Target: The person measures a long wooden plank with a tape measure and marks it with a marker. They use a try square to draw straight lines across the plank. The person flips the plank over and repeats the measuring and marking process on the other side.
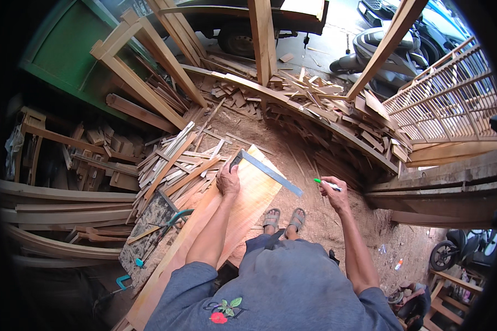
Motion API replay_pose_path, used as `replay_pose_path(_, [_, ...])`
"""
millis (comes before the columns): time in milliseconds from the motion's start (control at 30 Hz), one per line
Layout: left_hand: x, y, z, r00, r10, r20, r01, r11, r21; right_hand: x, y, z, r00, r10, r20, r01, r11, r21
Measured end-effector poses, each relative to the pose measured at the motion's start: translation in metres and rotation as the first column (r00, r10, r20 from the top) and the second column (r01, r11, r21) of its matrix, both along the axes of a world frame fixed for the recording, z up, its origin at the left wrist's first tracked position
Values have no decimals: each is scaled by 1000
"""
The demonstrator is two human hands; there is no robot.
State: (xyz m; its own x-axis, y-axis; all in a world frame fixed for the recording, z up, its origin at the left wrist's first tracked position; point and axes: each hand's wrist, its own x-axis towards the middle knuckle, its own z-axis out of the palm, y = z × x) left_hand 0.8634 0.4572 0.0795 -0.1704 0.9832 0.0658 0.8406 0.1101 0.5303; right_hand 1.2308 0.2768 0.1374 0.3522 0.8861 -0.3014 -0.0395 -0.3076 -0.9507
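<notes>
A try square lies across the far end of a wide, pale wooden board. My left hand is closed around the dark stock at the board's left edge. The grey metal blade of the try square reaches over the board, and its tip juts past the right edge. To the right of the board, my right hand grips a white pen with a green end pointing left. The pen is in the air, apart from both the blade and the board.
Loose wood strips lie left of the board, beside a teal-handled clamp. Curved timbers are stacked further left. A heap of offcuts and upright posts stand ahead. A slatted wooden frame leans at the right.
</notes>
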Motion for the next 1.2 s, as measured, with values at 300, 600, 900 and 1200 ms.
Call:
replay_pose_path(300, [1, -2, 1, 998, 25, 52, -24, 999, -23, -117, 183, 15, 866, 432, 251, -473, 870, 138])
replay_pose_path(600, [2, -4, 10, 999, 25, 44, -24, 999, -21, -149, 217, -2, 737, 488, 468, -616, 770, 167])
replay_pose_path(900, [2, -3, 7, 998, 26, 62, -26, 1000, -13, -111, 170, 20, 659, 565, 497, -668, 743, 42])
replay_pose_path(1200, [3, -5, 12, 998, 27, 52, -27, 1000, -15, -96, 172, 26, 493, 649, 579, -758, 647, -80])
